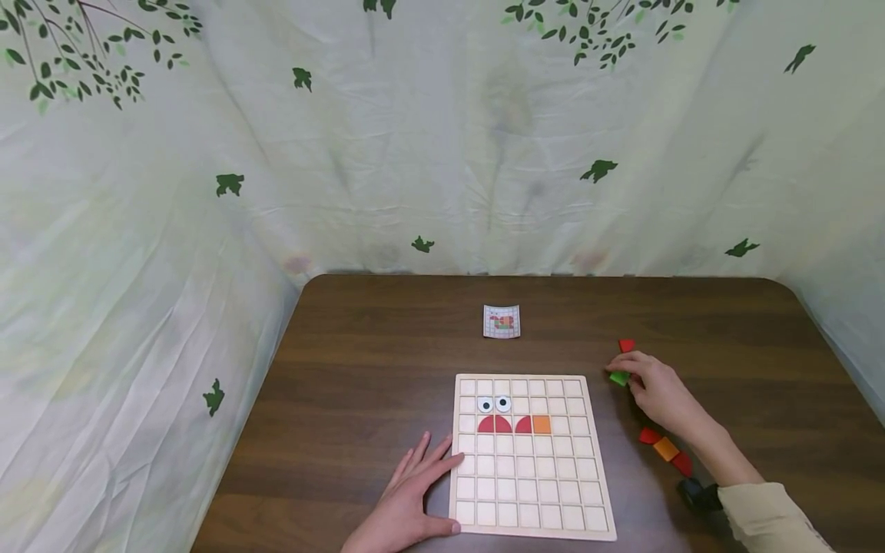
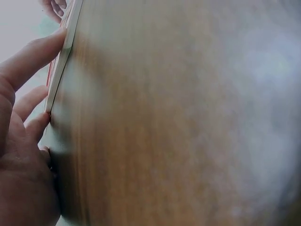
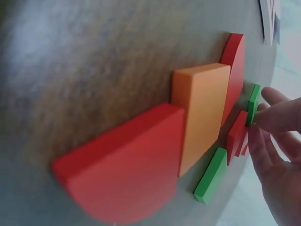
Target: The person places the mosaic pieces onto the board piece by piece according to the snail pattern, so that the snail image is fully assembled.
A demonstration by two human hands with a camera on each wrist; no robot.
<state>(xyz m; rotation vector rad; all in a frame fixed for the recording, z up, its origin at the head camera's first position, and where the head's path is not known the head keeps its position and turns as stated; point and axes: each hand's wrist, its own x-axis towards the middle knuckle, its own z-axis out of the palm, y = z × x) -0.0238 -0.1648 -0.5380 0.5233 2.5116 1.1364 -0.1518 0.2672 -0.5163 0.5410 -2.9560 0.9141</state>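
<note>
A pale gridded board lies on the table, bearing two round eye pieces, several red rounded pieces and an orange square. My left hand rests at the board's left edge, fingers extended and thumb near its lower corner; the left wrist view shows the fingertips at the rim. To the board's right, my right hand pinches a green block between thumb and fingers. The same green block shows at the fingertips in the right wrist view.
Beyond the board lies a small picture card. A red piece lies past the right hand. Below its forearm are an orange block and red pieces. Another green block lies near them. A leaf-print curtain hangs behind the table.
</note>
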